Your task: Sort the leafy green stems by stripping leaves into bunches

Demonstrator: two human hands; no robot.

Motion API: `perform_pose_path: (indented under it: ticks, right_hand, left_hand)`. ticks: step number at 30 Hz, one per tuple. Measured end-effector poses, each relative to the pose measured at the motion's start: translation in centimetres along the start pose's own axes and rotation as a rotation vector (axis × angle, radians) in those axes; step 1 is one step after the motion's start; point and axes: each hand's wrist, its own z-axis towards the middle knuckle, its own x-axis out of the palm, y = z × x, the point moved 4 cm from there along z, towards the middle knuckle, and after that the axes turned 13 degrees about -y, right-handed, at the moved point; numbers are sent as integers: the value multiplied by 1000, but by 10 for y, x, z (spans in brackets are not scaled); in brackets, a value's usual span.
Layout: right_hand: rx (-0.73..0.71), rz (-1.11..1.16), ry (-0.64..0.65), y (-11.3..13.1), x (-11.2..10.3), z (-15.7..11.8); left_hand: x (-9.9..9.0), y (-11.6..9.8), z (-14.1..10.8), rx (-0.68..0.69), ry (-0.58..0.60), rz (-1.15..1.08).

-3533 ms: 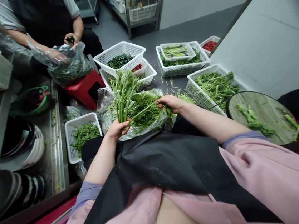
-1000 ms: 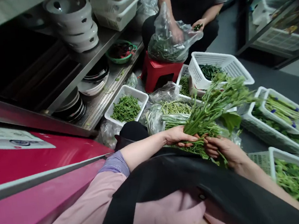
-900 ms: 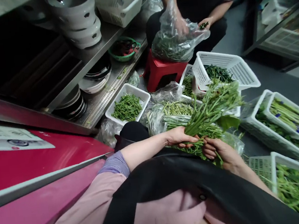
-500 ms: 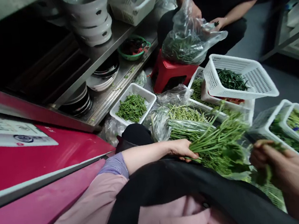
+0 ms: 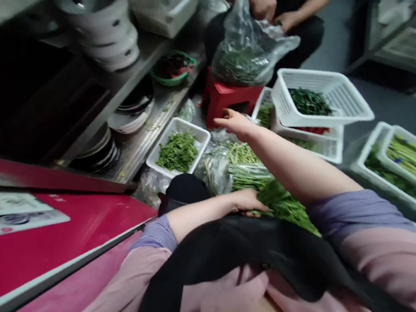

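Note:
My left hand (image 5: 249, 201) is closed round the stems of a bunch of long-stemmed leafy greens (image 5: 283, 205) at my lap. The leafy end points to the right, partly hidden by my right forearm. My right hand (image 5: 237, 123) is stretched forward with its fingers extended, above clear plastic on the floor and in front of a red stool (image 5: 224, 96). I see nothing in it. Beneath that forearm lies a plastic-wrapped bundle of green stalks (image 5: 247, 174). A white basket of picked leaves (image 5: 177, 152) stands to the left of my right hand.
A co-worker's hands (image 5: 264, 4) are at a clear bag of greens (image 5: 244, 56) on the stool. White baskets (image 5: 352, 102) stand ahead right, with more baskets (image 5: 366, 163) at far right. Left are a metal shelf (image 5: 139, 148) with bowls and plates, and a red panel (image 5: 88, 224).
My right hand has swung from the lower right, where it held some leaves, to forward and left over the plastic, fingers stretched. My left hand keeps hold of the greens. The view has shifted slightly.

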Motion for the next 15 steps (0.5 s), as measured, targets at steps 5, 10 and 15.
perform_pose_path:
  ticks: [5,10,15]
  right_hand:
    - [-46,144,-225,-21,-130,-92]
    - [172,-73,-546,-116,-205,-233]
    - [241,-430,-409,-196,-175,-308]
  left_hand:
    - [-9,-9,4,77,-52,-125]
    - [-4,-12,29,238,-159,-15]
    - [1,-5,58,408,-262,249]
